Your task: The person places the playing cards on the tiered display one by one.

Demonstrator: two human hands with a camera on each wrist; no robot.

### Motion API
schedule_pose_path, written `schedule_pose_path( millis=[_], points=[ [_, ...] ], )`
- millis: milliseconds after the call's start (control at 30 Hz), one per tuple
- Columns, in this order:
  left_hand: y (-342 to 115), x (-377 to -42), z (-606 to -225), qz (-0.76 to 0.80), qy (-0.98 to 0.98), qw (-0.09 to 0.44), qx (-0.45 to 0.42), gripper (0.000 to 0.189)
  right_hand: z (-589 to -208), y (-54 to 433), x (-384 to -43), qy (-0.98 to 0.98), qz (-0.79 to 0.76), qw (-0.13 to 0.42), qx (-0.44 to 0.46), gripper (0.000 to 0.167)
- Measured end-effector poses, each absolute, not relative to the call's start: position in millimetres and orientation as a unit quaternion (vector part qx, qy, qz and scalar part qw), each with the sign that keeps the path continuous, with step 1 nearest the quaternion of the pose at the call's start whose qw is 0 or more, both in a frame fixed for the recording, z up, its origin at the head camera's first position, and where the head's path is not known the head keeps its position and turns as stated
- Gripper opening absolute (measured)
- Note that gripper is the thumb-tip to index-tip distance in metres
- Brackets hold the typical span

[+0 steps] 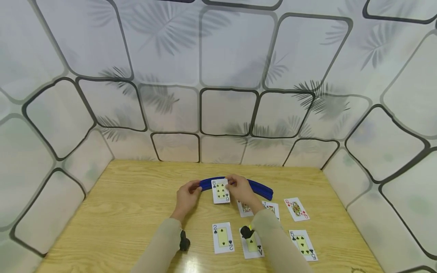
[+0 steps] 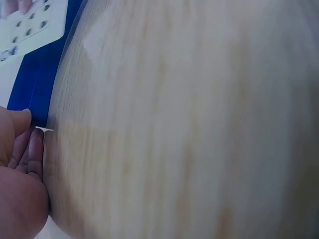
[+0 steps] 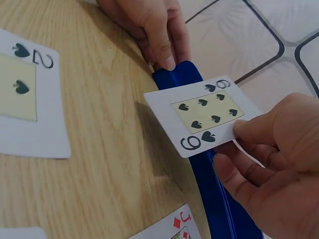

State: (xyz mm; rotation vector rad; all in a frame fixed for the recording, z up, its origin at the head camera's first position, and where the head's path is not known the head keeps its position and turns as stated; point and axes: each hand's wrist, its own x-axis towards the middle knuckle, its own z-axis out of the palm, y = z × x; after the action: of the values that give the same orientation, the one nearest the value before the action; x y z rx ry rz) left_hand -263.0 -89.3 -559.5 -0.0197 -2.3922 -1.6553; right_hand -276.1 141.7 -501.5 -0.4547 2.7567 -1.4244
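My right hand (image 1: 241,189) pinches the six of spades (image 1: 220,191) by its right edge, thumb on the face. That playing card is held face up over the curved blue card holder (image 1: 261,189). At the holder's left end, my left hand (image 1: 187,197) grips it between thumb and fingers; the thumb (image 2: 20,119) lies on the blue surface in the left wrist view. From the right wrist view, the six of spades (image 3: 207,112) is tilted above the holder (image 3: 212,194). I cannot tell whether its lower edge touches the groove.
Nearer me lie the two of spades (image 1: 223,237), an ace of clubs (image 1: 252,246) partly behind my right wrist, and a five of clubs (image 1: 303,244). A red queen (image 1: 296,209) and a jack of diamonds (image 1: 271,207) lie to the right. A patterned wall (image 1: 225,113) borders the wooden table (image 1: 136,212).
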Motion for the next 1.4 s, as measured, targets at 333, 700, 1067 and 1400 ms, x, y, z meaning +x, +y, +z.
schedule_pose_path(
  millis=[333, 700, 1067, 1400],
  points=[
    [-89.0, -263.1, -561.3, -0.561, -0.819, 0.118, -0.006, 0.025, -492.1, 131.3, -284.0, 0.86, -0.505, 0.002, -0.08, 0.027],
    [-88.2, -261.8, -559.9, -0.554, -0.824, 0.119, -0.006, 0.025, -487.9, 120.3, -290.9, 0.851, -0.52, -0.008, -0.074, 0.028],
    [-88.7, -261.1, -559.1, -0.569, -0.816, 0.103, -0.001, 0.027, -487.4, 113.3, -298.6, 0.84, -0.535, -0.006, -0.089, 0.032],
    [-89.6, -262.1, -560.8, -0.565, -0.817, 0.115, -0.011, 0.026, -486.8, 104.6, -304.6, 0.842, -0.529, -0.029, -0.103, 0.024]
  ],
)
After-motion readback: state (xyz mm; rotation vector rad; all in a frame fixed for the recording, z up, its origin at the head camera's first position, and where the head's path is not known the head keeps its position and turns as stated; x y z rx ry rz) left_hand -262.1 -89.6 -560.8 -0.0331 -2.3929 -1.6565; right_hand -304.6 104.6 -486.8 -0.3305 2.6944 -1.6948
